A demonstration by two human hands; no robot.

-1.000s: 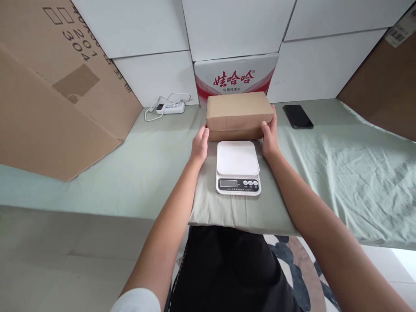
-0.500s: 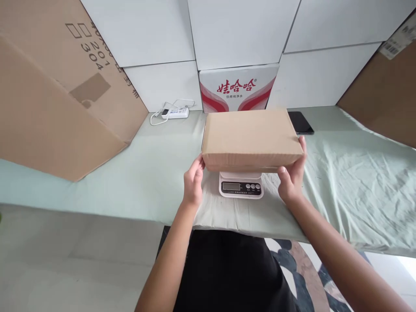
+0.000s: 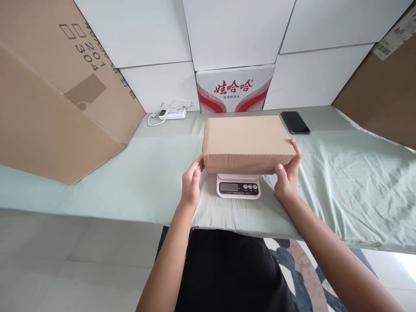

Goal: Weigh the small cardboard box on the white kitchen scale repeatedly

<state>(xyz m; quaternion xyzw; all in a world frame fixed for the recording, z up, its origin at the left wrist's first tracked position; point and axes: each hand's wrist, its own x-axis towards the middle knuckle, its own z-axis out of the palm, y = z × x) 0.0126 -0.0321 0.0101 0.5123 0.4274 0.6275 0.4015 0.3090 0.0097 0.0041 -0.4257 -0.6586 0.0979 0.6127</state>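
Note:
A closed brown cardboard box [image 3: 247, 136] sits over a white kitchen scale [image 3: 238, 195], covering most of its platform. Whether the box's full weight rests on the scale I cannot tell. The scale's front panel with its grey display and buttons shows below the box; no digits can be read. My left hand [image 3: 192, 184] grips the box's left front corner, its fingertips partly hidden behind the side. My right hand [image 3: 287, 175] clasps the right end, thumb on the front face and fingers along the side.
Behind the box stands a white and red carton [image 3: 234, 91] against white panels. A black phone [image 3: 295, 122] lies at the back right, a white power strip [image 3: 173, 113] with cable at the back left. Large cardboard boxes flank the green cloth-covered table [image 3: 136, 186] on both sides.
The box has come slightly lower and nearer to me, both hands moving with it. More of the phone shows now. The whole view has shifted a little.

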